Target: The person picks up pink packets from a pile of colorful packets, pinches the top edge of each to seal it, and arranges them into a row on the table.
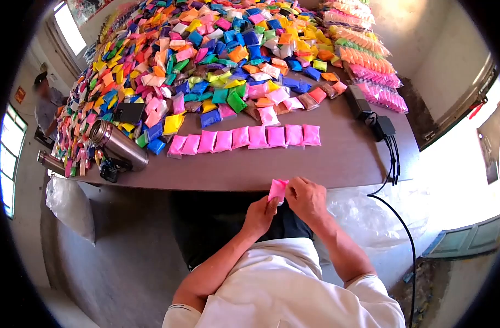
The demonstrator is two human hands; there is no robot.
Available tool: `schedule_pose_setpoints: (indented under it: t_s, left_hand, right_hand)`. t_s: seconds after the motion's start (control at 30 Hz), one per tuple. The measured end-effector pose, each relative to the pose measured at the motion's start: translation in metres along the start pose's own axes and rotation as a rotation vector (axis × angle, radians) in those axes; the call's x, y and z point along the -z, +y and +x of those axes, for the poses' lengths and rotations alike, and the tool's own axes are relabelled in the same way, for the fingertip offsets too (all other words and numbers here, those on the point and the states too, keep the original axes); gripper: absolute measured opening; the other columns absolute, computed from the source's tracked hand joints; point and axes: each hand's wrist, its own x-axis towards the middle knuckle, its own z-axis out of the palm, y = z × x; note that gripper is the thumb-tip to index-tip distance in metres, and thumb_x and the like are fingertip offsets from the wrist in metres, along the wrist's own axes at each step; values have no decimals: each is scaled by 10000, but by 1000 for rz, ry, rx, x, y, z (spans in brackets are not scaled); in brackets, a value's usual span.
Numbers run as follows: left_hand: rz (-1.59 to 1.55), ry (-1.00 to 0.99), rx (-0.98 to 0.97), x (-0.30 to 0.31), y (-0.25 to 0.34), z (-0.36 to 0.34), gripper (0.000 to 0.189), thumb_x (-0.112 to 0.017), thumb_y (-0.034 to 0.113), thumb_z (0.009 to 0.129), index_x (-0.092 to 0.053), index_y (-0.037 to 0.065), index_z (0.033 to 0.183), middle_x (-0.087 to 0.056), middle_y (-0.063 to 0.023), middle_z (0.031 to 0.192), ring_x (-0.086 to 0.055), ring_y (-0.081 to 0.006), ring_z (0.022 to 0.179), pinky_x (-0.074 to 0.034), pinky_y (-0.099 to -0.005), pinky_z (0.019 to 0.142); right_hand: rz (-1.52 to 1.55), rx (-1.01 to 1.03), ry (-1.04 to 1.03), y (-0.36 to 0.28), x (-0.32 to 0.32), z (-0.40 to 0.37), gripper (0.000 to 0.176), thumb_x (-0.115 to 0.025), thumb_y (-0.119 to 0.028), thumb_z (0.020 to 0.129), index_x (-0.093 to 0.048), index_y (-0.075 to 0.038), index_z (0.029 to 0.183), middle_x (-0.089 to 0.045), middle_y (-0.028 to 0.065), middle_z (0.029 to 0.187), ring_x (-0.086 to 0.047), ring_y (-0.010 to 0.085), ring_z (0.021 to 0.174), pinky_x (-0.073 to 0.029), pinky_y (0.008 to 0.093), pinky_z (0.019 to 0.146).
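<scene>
My left hand (pixel 259 216) grips a small pink packet (pixel 277 189) by its lower part, just off the table's front edge and above my lap. Fingers curled, my right hand (pixel 306 198) closes at the packet's right edge; its fingertips are partly hidden. On the table in front of both hands lies a row of similar pink packets (pixel 223 140), side by side. Behind that row, a pink packet (pixel 268 116) lies at the edge of a large heap of multicoloured packets (pixel 228 60).
On the brown table (pixel 348 158), a steel flask (pixel 118 145) lies tilted at left, near a black box (pixel 129 113). Black adapters (pixel 382 127) with cables sit at right. Stacked bagged packets (pixel 373 76) line the far right. A person (pixel 46 104) is at far left.
</scene>
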Motion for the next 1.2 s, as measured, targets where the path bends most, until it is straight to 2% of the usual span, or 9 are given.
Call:
schedule_pose_setpoints:
  t_s: [0.23,0.33,0.4,0.73,0.8,0.87,1.07,1.1,1.2]
  left_hand:
    - [87,35,-108,-2,0,2,344,-497,306,949,-579,-1,820,-548,-195,616,-563,-373,556,-416,-398,498]
    - [81,7,-14,3,-2,-2,342,-495,305,951,-578,1,817,-551,-179,608,-564,-346,548,-417,-382,503]
    - [19,-15,-6,1,-4,-4,361,-484,323,955,-577,0,824,-548,-155,600,-563,-299,542,-419,-356,515]
    - [-85,-55,12,-2,-11,-2,414,-449,371,967,-581,0,839,-550,-95,608,-529,-203,544,-417,-312,541]
    - [-191,-89,74,-4,-14,-4,425,-440,377,971,-581,0,836,-541,-82,606,-521,-181,554,-419,-301,551]
    - [-197,-95,77,-5,-13,-2,431,-433,380,973,-580,1,831,-540,-78,606,-518,-175,555,-418,-298,552]
    - [-150,-96,54,-1,-5,-3,446,-425,379,975,-570,-2,796,-539,-78,604,-515,-173,557,-419,-296,555]
    - [-160,-94,72,-1,-8,-1,450,-425,379,975,-568,-3,786,-542,-81,604,-520,-177,557,-420,-297,555]
    - [-202,-103,117,-7,-19,-2,451,-436,383,970,-567,-6,782,-547,-84,605,-526,-178,559,-419,-302,552]
  right_hand:
    - [-91,-20,49,17,-3,5,53,-612,-100,718,-588,-54,706,-609,114,692,-608,314,654,-478,397,569]
    - [-50,-72,54,12,2,4,46,-613,-91,717,-585,-55,710,-604,114,689,-606,313,647,-476,399,567]
    - [68,30,9,-1,6,-1,80,-594,-127,751,-561,-65,712,-598,114,705,-597,330,644,-475,423,553]
    - [2,-93,27,11,16,7,54,-625,-93,721,-590,-54,706,-605,119,687,-604,318,636,-482,386,565]
    - [67,-42,19,-1,15,1,89,-607,-134,743,-574,-65,699,-604,116,694,-600,329,650,-471,421,561]
    - [41,-57,-34,-2,11,0,90,-601,-136,749,-575,-66,698,-606,121,703,-604,328,667,-473,423,572]
    - [-86,-65,30,22,7,13,45,-616,-100,714,-601,-58,707,-611,126,692,-607,312,647,-481,405,579]
    - [-14,-61,24,17,12,13,81,-602,-119,732,-567,-56,696,-599,130,697,-599,330,664,-465,435,562]
    - [52,20,-12,2,12,1,76,-609,-112,727,-567,-58,694,-598,127,696,-598,327,661,-464,428,553]
